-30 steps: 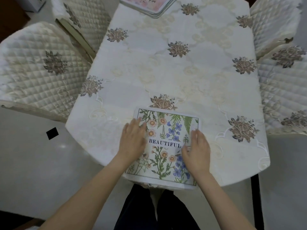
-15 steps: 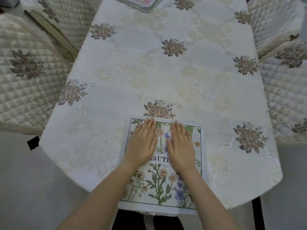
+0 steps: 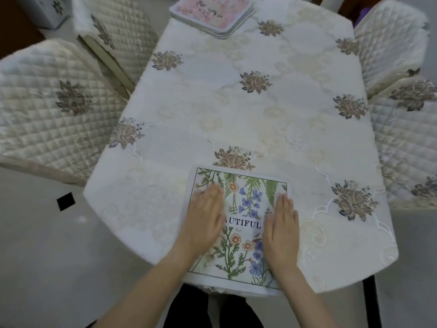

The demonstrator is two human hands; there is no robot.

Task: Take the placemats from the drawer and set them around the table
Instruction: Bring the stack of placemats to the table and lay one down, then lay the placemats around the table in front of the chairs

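Note:
A floral placemat (image 3: 243,209) printed with "BEAUTIFUL" lies flat at the near edge of the table (image 3: 236,110), which wears a cream embroidered cloth. My left hand (image 3: 204,223) presses flat on the mat's left side, fingers straight and blurred. On the mat's right edge my right hand (image 3: 282,229) lies flat, fingers straight. A stack of pink-patterned placemats (image 3: 212,13) sits at the far end of the table.
Quilted cream chairs stand on both sides: two on the left (image 3: 47,110) (image 3: 118,31) and two on the right (image 3: 390,43) (image 3: 406,143). A grey floor (image 3: 47,256) shows left of the table. My dark trouser legs (image 3: 212,311) are under the near edge.
My hands, side by side at the mat's middle half a second ago, have slid apart toward its left and right edges. The view has shifted back, showing the far stack.

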